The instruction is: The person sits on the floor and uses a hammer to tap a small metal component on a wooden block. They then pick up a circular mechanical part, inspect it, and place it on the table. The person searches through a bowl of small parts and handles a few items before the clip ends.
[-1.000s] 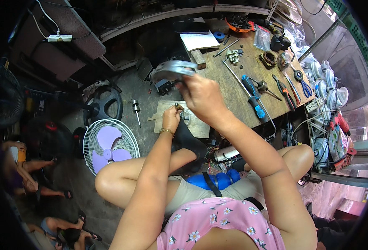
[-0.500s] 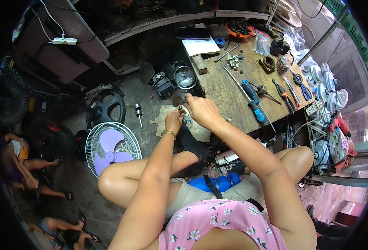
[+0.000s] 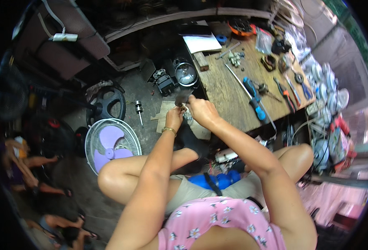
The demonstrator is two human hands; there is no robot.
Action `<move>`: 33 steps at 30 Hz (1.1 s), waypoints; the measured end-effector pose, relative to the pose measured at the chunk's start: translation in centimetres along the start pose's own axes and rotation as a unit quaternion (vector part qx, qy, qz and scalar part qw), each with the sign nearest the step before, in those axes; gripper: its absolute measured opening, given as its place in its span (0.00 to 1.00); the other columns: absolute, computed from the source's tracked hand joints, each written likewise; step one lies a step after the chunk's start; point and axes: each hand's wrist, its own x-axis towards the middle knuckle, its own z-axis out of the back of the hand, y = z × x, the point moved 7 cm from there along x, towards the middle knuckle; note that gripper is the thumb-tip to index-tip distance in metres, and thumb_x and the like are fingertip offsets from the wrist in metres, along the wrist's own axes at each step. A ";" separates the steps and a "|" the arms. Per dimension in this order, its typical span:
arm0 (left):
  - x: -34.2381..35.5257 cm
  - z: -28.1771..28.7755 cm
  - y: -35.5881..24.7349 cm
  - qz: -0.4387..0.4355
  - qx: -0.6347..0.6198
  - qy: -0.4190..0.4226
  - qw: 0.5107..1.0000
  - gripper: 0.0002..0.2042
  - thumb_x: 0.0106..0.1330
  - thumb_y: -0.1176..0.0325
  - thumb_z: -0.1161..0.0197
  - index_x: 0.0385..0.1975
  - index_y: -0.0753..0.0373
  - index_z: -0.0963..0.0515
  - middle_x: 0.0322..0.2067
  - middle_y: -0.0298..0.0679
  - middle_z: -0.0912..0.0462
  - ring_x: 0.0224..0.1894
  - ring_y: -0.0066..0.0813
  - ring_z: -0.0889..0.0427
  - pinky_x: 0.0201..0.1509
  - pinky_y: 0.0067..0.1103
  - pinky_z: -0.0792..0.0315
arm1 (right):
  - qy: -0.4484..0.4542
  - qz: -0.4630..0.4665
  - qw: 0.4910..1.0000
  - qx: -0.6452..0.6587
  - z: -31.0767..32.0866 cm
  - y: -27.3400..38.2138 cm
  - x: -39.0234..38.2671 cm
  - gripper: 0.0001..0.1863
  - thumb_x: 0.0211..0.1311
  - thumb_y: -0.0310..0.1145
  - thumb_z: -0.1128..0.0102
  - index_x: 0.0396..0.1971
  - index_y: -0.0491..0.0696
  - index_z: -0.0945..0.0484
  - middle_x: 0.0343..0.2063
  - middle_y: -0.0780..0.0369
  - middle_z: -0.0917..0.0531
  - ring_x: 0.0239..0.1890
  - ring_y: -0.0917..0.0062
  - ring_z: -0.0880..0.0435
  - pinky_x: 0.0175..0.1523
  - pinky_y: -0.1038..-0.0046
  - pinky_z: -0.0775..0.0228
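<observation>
Both my hands meet over a wooden board [image 3: 164,118] on the floor, just left of the workbench. My left hand [image 3: 174,117], with a gold bracelet on its wrist, pinches a small metal part [image 3: 185,114]. My right hand [image 3: 201,111] grips the same part from the right, and a dark grey piece [image 3: 182,96] sticks up above its fingers. What the part is exactly is too small to tell. A round shiny metal cover [image 3: 186,74] and a small black motor [image 3: 164,80] lie just beyond the hands.
The wooden workbench [image 3: 229,89] at right carries a blue-handled screwdriver [image 3: 254,101], pliers, a long rod and small parts. A caged fan with purple blades [image 3: 111,144] and a black round base [image 3: 107,105] lie at left. Other people's legs show at the lower left [image 3: 29,166].
My right hand held the round metal cover up a second ago; the cover now lies by the motor. Both hands have come together low over the board on the small part.
</observation>
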 end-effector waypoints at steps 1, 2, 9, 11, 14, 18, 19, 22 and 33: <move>0.6 0.1 0.0 -0.014 0.024 0.006 1.000 0.05 0.60 0.77 0.39 0.34 0.61 0.19 0.30 0.50 0.18 0.35 0.53 0.19 0.38 0.39 0.25 | -0.022 0.003 0.999 0.024 0.2 0.1 0.7 0.15 0.67 0.38 0.46 0.38 0.39 0.25 0.28 0.45 0.17 0.33 0.47 0.17 0.37 0.50 0.28; 1.6 0.0 -0.6 -0.025 0.045 -0.002 0.999 0.05 0.60 0.76 0.39 0.34 0.62 0.19 0.30 0.50 0.18 0.35 0.54 0.19 0.38 0.39 0.25 | -0.042 0.017 0.998 0.040 0.8 0.1 1.8 0.14 0.67 0.38 0.46 0.37 0.39 0.25 0.28 0.45 0.17 0.33 0.47 0.17 0.37 0.50 0.28; 0.7 1.0 -0.1 0.005 -0.001 0.031 0.999 0.04 0.58 0.75 0.36 0.31 0.67 0.18 0.32 0.52 0.16 0.35 0.52 0.17 0.40 0.37 0.24 | 0.010 -0.082 0.991 0.109 -1.5 -0.5 3.6 0.25 0.45 0.40 0.23 0.39 0.39 0.21 0.32 0.46 0.15 0.39 0.51 0.15 0.44 0.57 0.23; 0.7 1.0 -0.2 0.018 -0.012 0.040 0.999 0.04 0.58 0.76 0.36 0.31 0.68 0.18 0.32 0.53 0.16 0.35 0.51 0.16 0.40 0.36 0.24 | 0.028 -0.090 0.990 0.100 -2.9 -1.3 4.2 0.26 0.45 0.40 0.23 0.40 0.39 0.21 0.33 0.46 0.15 0.40 0.53 0.14 0.44 0.57 0.22; 1.0 0.4 -0.5 0.034 -0.033 0.069 0.997 0.05 0.58 0.76 0.36 0.32 0.69 0.17 0.34 0.54 0.16 0.39 0.51 0.16 0.42 0.34 0.24 | 0.038 -0.129 0.983 0.125 -4.5 -2.3 4.9 0.22 0.46 0.38 0.24 0.39 0.41 0.19 0.34 0.46 0.15 0.40 0.53 0.14 0.46 0.58 0.22; 2.1 0.1 -0.7 -0.058 -0.022 0.098 0.993 0.07 0.57 0.75 0.35 0.35 0.65 0.16 0.40 0.50 0.16 0.44 0.48 0.17 0.46 0.35 0.24 | 0.000 -0.119 0.984 0.134 -2.9 -2.9 5.1 0.19 0.48 0.37 0.27 0.37 0.42 0.17 0.34 0.45 0.16 0.40 0.52 0.15 0.47 0.57 0.23; 2.0 0.0 -0.4 -0.103 -0.001 0.085 0.991 0.08 0.57 0.75 0.35 0.36 0.64 0.16 0.41 0.49 0.16 0.44 0.48 0.17 0.47 0.36 0.24 | -0.008 -0.109 0.983 0.145 -2.7 -3.4 5.2 0.20 0.49 0.38 0.27 0.38 0.41 0.18 0.33 0.44 0.16 0.39 0.51 0.15 0.46 0.57 0.23; 2.6 -1.6 2.4 -0.053 0.104 0.137 0.984 0.09 0.57 0.72 0.35 0.37 0.59 0.14 0.40 0.46 0.16 0.44 0.47 0.17 0.48 0.37 0.24 | -0.079 -0.085 0.980 0.162 0.5 -3.4 4.5 0.20 0.48 0.37 0.26 0.36 0.38 0.18 0.27 0.44 0.17 0.35 0.51 0.15 0.41 0.58 0.24; 0.5 0.9 9.8 0.178 0.093 0.048 0.979 0.23 0.56 0.73 0.32 0.54 0.51 0.22 0.42 0.51 0.16 0.47 0.50 0.17 0.51 0.36 0.24 | -0.110 -0.081 0.973 0.187 3.1 -4.0 0.6 0.22 0.47 0.38 0.24 0.32 0.34 0.19 0.23 0.42 0.20 0.27 0.55 0.16 0.36 0.60 0.28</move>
